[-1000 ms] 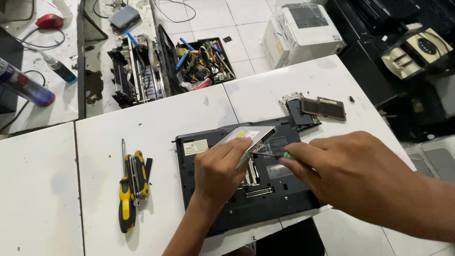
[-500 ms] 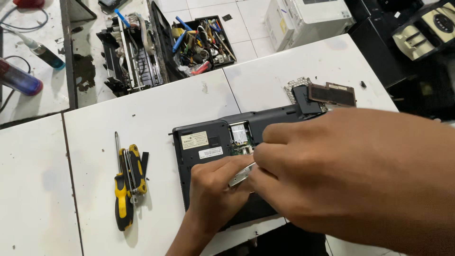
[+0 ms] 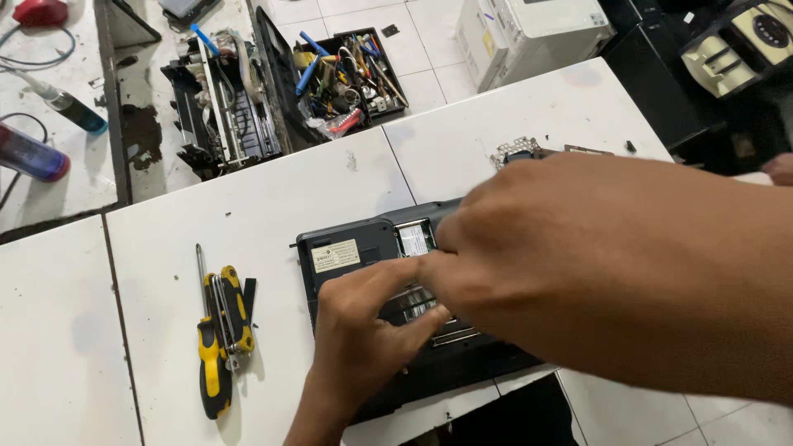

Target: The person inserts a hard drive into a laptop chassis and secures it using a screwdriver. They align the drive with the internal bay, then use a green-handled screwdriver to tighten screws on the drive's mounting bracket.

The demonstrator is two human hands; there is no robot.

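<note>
A black laptop (image 3: 347,248) lies bottom up on the white table (image 3: 248,190), with an open bay in its underside. My left hand (image 3: 359,343) comes in from the bottom edge, and its fingers lie flat on the laptop beside that bay. My right hand (image 3: 603,256) is close to the camera and fills the right half of the view. Its curled fingers meet my left fingertips over the bay and hide most of the laptop. Whether either hand holds anything is hidden.
A yellow-and-black screwdriver set (image 3: 219,330) lies left of the laptop. Small removed parts (image 3: 516,151) sit behind it. On the floor beyond the table are an open toolbox (image 3: 347,74), a dismantled black device (image 3: 223,107) and a white machine (image 3: 529,33). A bottle (image 3: 33,157) lies far left.
My right hand has come up toward the camera and over the laptop. The silver cover plate seen between my hands earlier is out of sight. The view has shifted forward over the table.
</note>
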